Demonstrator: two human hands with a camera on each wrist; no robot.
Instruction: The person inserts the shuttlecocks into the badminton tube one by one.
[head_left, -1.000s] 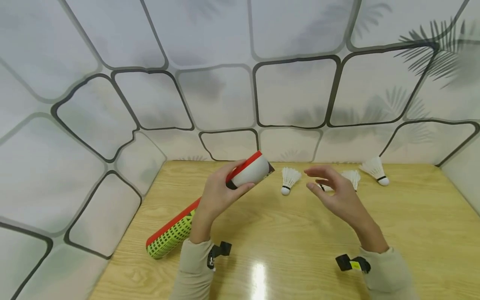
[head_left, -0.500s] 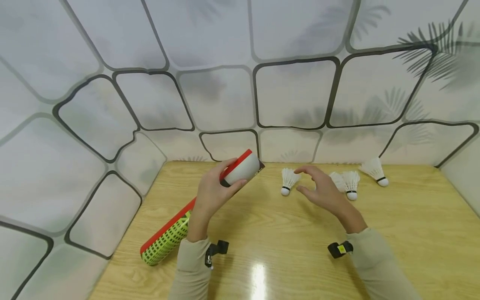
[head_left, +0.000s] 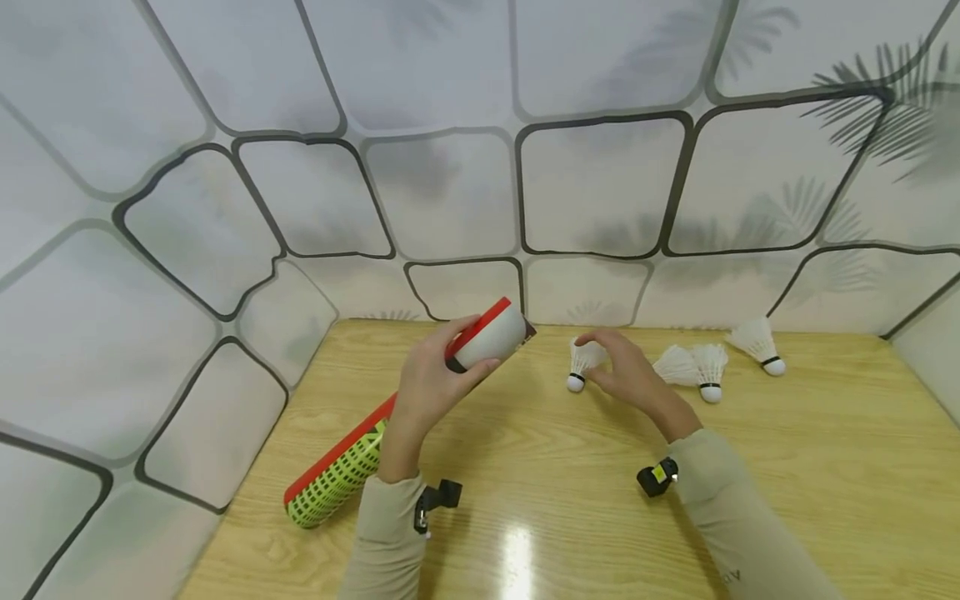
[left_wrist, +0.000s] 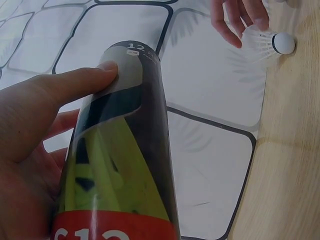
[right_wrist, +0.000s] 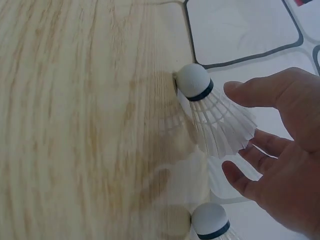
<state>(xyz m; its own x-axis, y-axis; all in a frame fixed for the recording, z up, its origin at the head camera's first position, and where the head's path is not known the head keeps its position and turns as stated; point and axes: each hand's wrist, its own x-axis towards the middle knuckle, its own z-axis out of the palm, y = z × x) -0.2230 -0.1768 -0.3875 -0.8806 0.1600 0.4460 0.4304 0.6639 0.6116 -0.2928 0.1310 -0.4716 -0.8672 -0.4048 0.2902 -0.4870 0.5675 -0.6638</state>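
Observation:
A shuttlecock tube, red, white and bright green with a mesh pattern, slants up off the table in my left hand. In the left wrist view my thumb lies across the grey upper part of the tube, and the other fingers are curled behind it. My right hand is at a white shuttlecock lying near the wall. Seen from the right wrist, thumb and fingers stand spread around the feathered skirt of this shuttlecock, with the thumb tip close beside it.
Right of that hand lie two shuttlecocks side by side, the nearer-right shuttlecock and its neighbour. A further shuttlecock rests by the back wall. The wooden table meets the patterned walls at back and sides.
My right hand has moved left, from above the paired shuttlecocks to the leftmost shuttlecock. My left hand still grips the tube, which has shifted only slightly.

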